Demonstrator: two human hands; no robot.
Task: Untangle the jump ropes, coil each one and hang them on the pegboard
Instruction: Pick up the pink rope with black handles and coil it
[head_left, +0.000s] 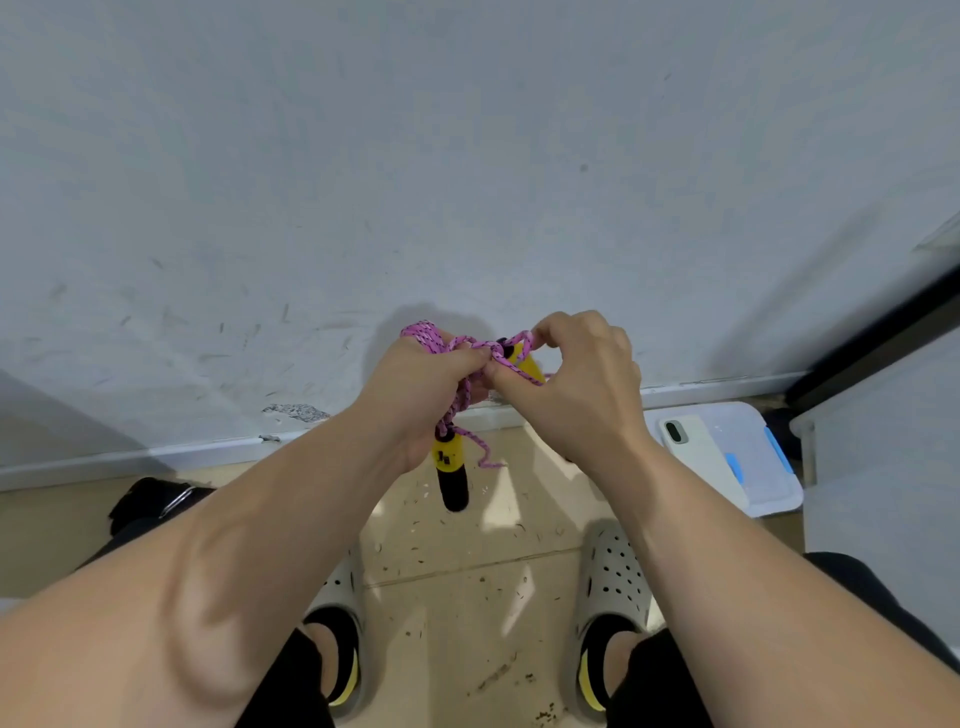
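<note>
A pink braided jump rope (435, 339) is bunched in a coil between both hands, held in front of a scuffed grey wall. My left hand (415, 395) grips the coiled loops, and one yellow-and-black handle (451, 470) hangs straight down below it. My right hand (576, 384) pinches a strand of the rope by the second yellow handle (527, 366), which is mostly hidden behind its fingers. A short loose tail of rope (485, 454) dangles beside the hanging handle. No pegboard is in view.
A white lidded bin (748, 462) with a phone (696, 452) on top stands on the floor at the right, next to a white cabinet (883, 452). A dark bag (150, 501) lies at the left. My feet in grey clogs (615, 582) stand on a speckled tile floor.
</note>
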